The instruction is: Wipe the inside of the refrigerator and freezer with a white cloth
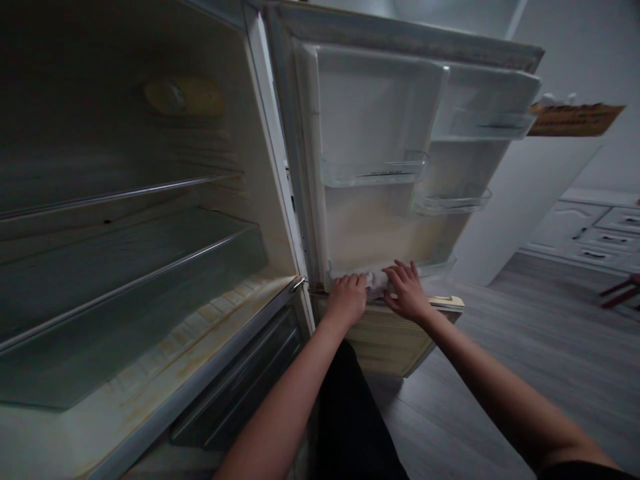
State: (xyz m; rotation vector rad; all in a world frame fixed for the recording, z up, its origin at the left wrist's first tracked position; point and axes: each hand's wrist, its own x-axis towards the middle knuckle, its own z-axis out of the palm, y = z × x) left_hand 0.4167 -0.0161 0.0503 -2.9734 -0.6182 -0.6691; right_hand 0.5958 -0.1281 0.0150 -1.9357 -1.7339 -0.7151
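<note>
At the bottom shelf [435, 269] of the open fridge door [375, 110], a crumpled white cloth [376, 283] lies between my two hands. My left hand [348, 297] is closed, its fingers curled over the shelf's front edge and the cloth's left end. On the cloth's right side, my right hand [407, 292] grips with bent, slightly spread fingers and the thumb lower down. Part of the cloth is hidden behind my fingers.
To the left stands the open fridge compartment with a glass shelf [150, 293] and yellowish stains on its floor. Below is a second, lower door [385, 333], also open. A cardboard box [575, 121] sits on a white surface at right; white cabinets [595, 230] stand beyond.
</note>
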